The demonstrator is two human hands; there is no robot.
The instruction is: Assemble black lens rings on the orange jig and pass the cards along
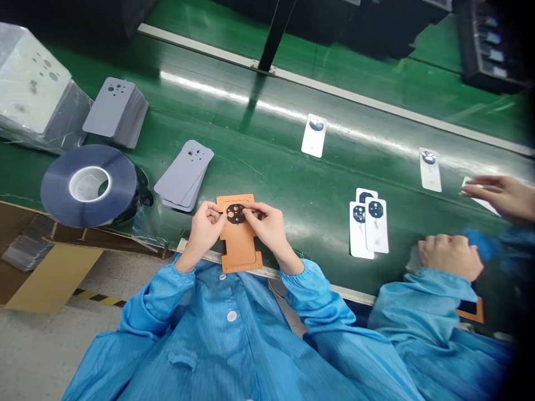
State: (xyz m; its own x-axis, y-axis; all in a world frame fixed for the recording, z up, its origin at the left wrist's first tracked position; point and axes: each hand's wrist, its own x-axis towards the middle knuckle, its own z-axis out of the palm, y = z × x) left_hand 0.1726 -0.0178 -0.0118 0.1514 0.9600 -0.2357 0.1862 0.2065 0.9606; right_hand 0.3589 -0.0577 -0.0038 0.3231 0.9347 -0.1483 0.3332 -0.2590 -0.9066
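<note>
An orange jig plate (239, 245) lies at the near edge of the green conveyor belt (271, 161). A dark round camera ring (236, 214) with several holes sits near the plate's top. My left hand (205, 227) pinches the ring's left edge, fingers closed. My right hand (267, 223) pinches its right edge, fingers closed too. Both sleeves are blue. Just left of the plate lies a small fanned stack of grey phone back covers (184, 175).
A big roll of bluish tape (90, 186) lies at the left. A taller grey cover stack (117, 111) and a wrapped bundle (31, 92) sit behind it. White covers with dark rings (368, 227) (314, 135) (430, 169) lie on the belt. A co-worker's hands (449, 255) (501, 195) work at the right.
</note>
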